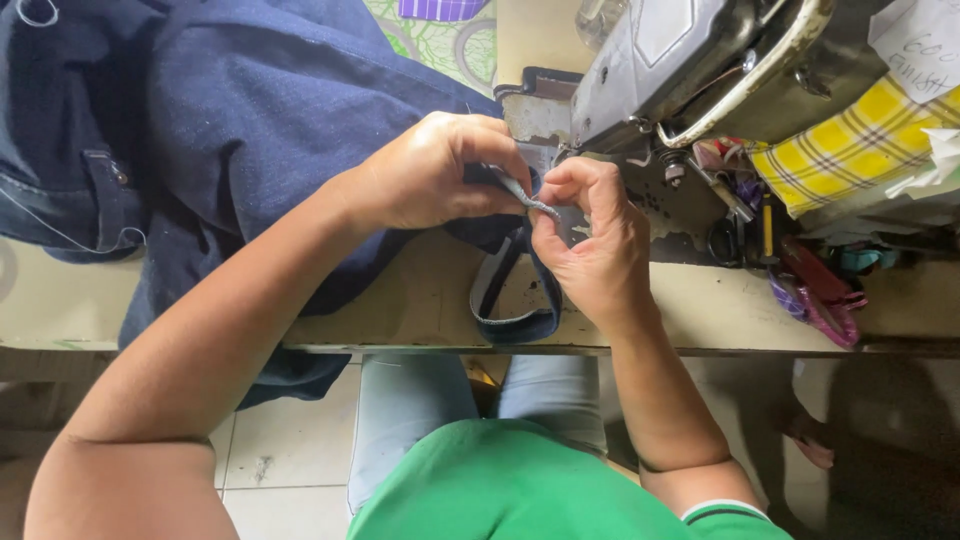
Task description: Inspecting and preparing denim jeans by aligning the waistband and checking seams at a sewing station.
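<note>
Green shirt (520, 490) lowest in view, pale trousers (410, 410) just above it, over a tiled floor (285, 450). Both bare forearms reaching up to the worktable (420, 300). Left hand (435, 170) curled nearly closed, fingertips pinching one end of a narrow denim strip (510, 300). Right hand (590, 240) closed likewise, thumb and forefinger nipping the same strip just beside the left fingertips, the two hands almost touching. Strip hanging down from the pinch in a loop, its lower bend lying at the table's front edge. Dark blue jeans (230, 120) heaped left, spilling over the edge. Grey sewing machine (700, 70) right behind the hands. Yellow checked cloth (860, 140) further right, scissors (725, 240) and pink clutter (830, 300) below it.
</note>
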